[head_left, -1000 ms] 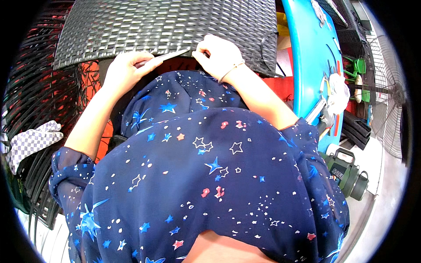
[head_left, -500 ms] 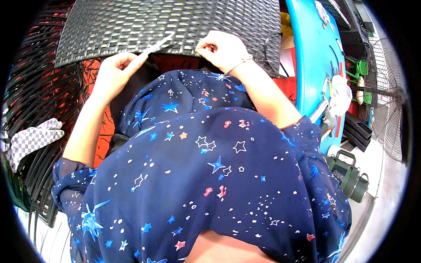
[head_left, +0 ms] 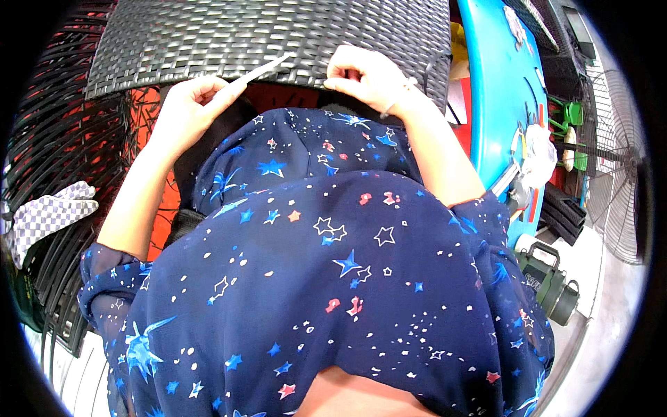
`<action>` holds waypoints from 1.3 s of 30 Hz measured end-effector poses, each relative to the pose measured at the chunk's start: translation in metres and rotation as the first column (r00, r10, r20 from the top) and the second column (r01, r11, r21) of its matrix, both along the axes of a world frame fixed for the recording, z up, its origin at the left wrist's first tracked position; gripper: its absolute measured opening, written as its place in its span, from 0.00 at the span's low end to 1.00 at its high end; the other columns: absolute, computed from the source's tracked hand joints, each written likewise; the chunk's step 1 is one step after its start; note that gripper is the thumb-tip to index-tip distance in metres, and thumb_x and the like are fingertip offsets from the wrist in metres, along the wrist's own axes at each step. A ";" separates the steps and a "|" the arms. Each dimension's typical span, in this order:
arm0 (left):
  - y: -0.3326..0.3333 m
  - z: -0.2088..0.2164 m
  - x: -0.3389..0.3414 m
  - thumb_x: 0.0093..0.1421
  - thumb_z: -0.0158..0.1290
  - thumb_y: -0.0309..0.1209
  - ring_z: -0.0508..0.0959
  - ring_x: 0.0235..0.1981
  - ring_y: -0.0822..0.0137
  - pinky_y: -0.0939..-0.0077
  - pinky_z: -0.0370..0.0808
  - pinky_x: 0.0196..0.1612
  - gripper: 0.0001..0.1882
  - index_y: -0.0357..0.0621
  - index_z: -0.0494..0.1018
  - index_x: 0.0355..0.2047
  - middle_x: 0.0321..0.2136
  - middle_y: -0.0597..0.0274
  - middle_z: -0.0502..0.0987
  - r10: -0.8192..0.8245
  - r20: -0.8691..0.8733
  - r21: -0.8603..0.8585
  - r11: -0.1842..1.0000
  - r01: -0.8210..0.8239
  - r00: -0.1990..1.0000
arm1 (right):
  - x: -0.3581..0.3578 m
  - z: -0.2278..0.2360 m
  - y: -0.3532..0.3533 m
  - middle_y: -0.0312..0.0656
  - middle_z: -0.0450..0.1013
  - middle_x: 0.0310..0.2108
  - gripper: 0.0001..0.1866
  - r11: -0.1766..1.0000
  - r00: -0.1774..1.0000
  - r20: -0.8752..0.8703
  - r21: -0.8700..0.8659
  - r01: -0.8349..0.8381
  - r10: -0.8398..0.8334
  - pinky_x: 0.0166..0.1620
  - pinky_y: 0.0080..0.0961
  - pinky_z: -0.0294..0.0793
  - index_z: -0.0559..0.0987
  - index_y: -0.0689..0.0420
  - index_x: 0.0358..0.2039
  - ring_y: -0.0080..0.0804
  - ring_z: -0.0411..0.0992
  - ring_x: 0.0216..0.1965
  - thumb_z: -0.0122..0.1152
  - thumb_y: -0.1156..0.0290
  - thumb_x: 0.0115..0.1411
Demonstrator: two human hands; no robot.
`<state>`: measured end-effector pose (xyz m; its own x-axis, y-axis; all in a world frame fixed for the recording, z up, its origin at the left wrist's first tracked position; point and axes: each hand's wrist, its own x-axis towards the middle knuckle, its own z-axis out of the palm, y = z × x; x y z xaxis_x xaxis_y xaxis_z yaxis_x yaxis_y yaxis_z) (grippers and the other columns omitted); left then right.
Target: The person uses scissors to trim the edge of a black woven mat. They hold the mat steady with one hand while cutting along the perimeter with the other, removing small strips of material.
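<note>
A black woven panel of flat strands (head_left: 271, 35) lies before me, its near edge over my lap. My left hand (head_left: 189, 111) is closed on a slim pale tool (head_left: 265, 69) with a narrow tip, held slantwise so that the tip is over the panel near its edge. To the right, my right hand (head_left: 369, 78) is curled with thumb and fingers together at the panel's near edge. Whatever its fingers may hold is hidden. The tool's tip is apart from the right hand.
A blue table (head_left: 490, 90) at the right bears hand tools and a crumpled white plastic bag (head_left: 538, 156). Long black strands (head_left: 59, 132) hang at the left beside a checked glove (head_left: 52, 215). A dark green bottle (head_left: 556, 295) and a large fan (head_left: 625, 163) stand at far right.
My left hand and the tool have shifted slightly right, and the tool has turned so its hooked tip no longer shows. My right hand has moved a little right.
</note>
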<state>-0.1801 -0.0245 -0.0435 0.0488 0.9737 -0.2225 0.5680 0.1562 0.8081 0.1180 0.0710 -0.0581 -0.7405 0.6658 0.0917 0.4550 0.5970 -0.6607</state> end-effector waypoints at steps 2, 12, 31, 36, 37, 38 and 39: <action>0.002 -0.003 0.000 0.62 0.57 0.36 0.64 0.23 0.84 0.86 0.61 0.26 0.13 0.36 0.77 0.32 0.21 0.78 0.70 -0.002 -0.015 0.014 1.000 0.003 1.000 | -0.006 -0.005 0.004 0.36 0.70 0.25 0.08 0.998 0.999 -0.029 0.059 -0.028 0.030 0.32 0.28 0.71 0.75 0.53 0.28 0.33 0.71 0.26 0.64 0.66 0.54; 0.019 0.002 0.030 0.53 0.64 0.46 0.70 0.22 0.77 0.80 0.68 0.29 0.20 0.39 0.79 0.29 0.20 0.68 0.75 0.034 -0.167 0.081 0.997 -0.020 0.985 | -0.004 0.012 -0.020 0.38 0.71 0.32 0.12 0.989 0.993 0.015 0.100 0.112 -0.114 0.36 0.30 0.73 0.77 0.52 0.33 0.37 0.72 0.29 0.66 0.61 0.52; 0.055 -0.004 0.082 0.53 0.57 0.40 0.74 0.19 0.64 0.69 0.70 0.27 0.15 0.39 0.75 0.22 0.15 0.56 0.74 -0.160 -0.349 0.056 0.980 0.191 0.923 | 0.119 -0.060 -0.113 0.36 0.77 0.27 0.11 0.368 0.457 -0.019 -0.622 0.691 -0.889 0.34 0.15 0.70 0.80 0.60 0.30 0.17 0.72 0.28 0.64 0.64 0.59; 0.054 0.002 0.075 0.53 0.56 0.35 0.72 0.18 0.69 0.71 0.69 0.26 0.12 0.37 0.74 0.22 0.15 0.56 0.74 -0.187 -0.310 0.062 0.974 0.217 0.932 | 0.140 -0.080 -0.111 0.38 0.77 0.38 0.18 0.178 0.256 -0.124 -0.963 0.202 -0.959 0.42 0.20 0.72 0.76 0.58 0.43 0.22 0.74 0.38 0.67 0.60 0.57; 0.054 -0.002 0.067 0.55 0.56 0.34 0.66 0.17 0.72 0.72 0.66 0.24 0.13 0.37 0.72 0.21 0.13 0.60 0.70 -0.183 -0.264 0.124 0.967 0.221 0.947 | 0.142 -0.085 -0.112 0.38 0.77 0.38 0.19 0.179 0.255 -0.130 -0.967 0.182 -0.958 0.41 0.20 0.72 0.76 0.57 0.43 0.22 0.74 0.38 0.67 0.60 0.56; 0.055 -0.001 0.058 0.57 0.55 0.34 0.62 0.18 0.76 0.75 0.62 0.23 0.15 0.37 0.68 0.20 0.14 0.67 0.64 -0.197 -0.241 0.111 0.967 0.229 0.950 | 0.144 -0.090 -0.111 0.39 0.77 0.38 0.19 0.183 0.261 -0.138 -0.970 0.159 -0.956 0.40 0.20 0.73 0.76 0.57 0.43 0.22 0.74 0.38 0.68 0.59 0.56; 0.054 0.001 0.046 0.60 0.55 0.33 0.58 0.19 0.79 0.78 0.58 0.23 0.17 0.38 0.65 0.18 0.14 0.73 0.59 -0.210 -0.218 0.098 0.967 0.235 0.953 | 0.146 -0.094 -0.108 0.39 0.77 0.38 0.20 0.187 0.268 -0.146 -0.973 0.136 -0.952 0.40 0.20 0.73 0.76 0.56 0.43 0.21 0.74 0.38 0.69 0.59 0.55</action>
